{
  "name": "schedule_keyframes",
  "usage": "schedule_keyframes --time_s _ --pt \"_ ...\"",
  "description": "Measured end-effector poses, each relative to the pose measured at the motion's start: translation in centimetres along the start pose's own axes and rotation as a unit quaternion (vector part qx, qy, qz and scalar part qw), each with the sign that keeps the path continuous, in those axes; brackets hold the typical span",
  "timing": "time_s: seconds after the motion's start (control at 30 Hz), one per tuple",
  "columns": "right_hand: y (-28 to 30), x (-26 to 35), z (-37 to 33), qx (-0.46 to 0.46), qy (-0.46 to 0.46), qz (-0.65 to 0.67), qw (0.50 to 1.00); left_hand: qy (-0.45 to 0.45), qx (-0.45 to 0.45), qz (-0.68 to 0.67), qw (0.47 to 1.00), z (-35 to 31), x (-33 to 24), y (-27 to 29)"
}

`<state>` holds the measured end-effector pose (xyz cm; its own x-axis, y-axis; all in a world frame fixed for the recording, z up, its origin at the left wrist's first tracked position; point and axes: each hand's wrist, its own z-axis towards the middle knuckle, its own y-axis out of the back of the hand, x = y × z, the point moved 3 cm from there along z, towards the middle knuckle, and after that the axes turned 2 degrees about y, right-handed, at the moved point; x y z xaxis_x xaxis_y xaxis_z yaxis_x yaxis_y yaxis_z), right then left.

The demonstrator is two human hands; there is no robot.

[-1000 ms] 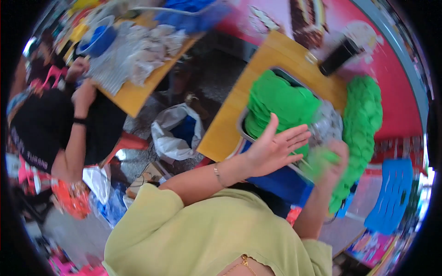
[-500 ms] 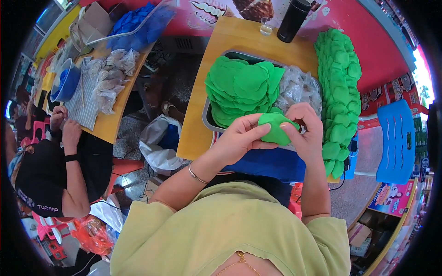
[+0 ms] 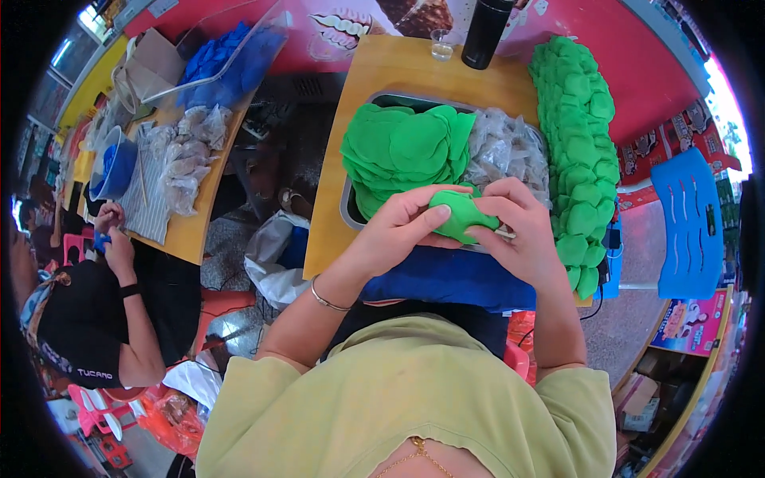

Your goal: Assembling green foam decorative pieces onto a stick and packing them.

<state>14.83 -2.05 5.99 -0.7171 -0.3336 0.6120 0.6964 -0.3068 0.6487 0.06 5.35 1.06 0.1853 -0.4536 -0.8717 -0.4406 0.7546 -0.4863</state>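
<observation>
Both of my hands come together over the near edge of a metal tray. Between them they hold a soft round green piece, bulging and curved. My left hand pinches it from the left with thumb and fingers. At its right side, my right hand grips the edge, and a small pale end of something shows by its fingers. Behind, a heap of flat green discs fills the tray's left part, with crumpled clear plastic bags beside it.
A long stack of overlapping green pieces runs along the right of the wooden table. A black bottle and a clear cup stand behind. Another person works at the left table, which holds a blue-filled tub. A blue chair is right.
The green piece looks rounder and more folded than before, with my right thumb shifted onto its lower edge. A pale end now shows beside it. The whole view has shifted slightly.
</observation>
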Motion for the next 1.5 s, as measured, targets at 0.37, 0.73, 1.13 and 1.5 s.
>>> schedule_keyframes --time_s 0.37,0.73,1.13,1.5 --pt "0.1 -2.4 -0.6 0.019 -0.060 0.048 0.997 0.047 0.015 -0.018 0.999 1.2 0.7 -0.9" --pt "-0.1 -2.7 -1.8 -0.026 -0.056 0.113 0.992 0.058 0.010 -0.042 0.997 1.2 1.7 -1.2" --pt "-1.8 -3.0 -3.3 -0.076 -0.209 0.241 0.945 -0.042 -0.100 -0.150 0.983 1.4 1.8 -1.0" --pt "-2.0 -3.1 -4.2 -0.112 -0.115 0.166 0.973 -0.122 -0.069 -0.100 0.985 1.3 2.6 -1.2"
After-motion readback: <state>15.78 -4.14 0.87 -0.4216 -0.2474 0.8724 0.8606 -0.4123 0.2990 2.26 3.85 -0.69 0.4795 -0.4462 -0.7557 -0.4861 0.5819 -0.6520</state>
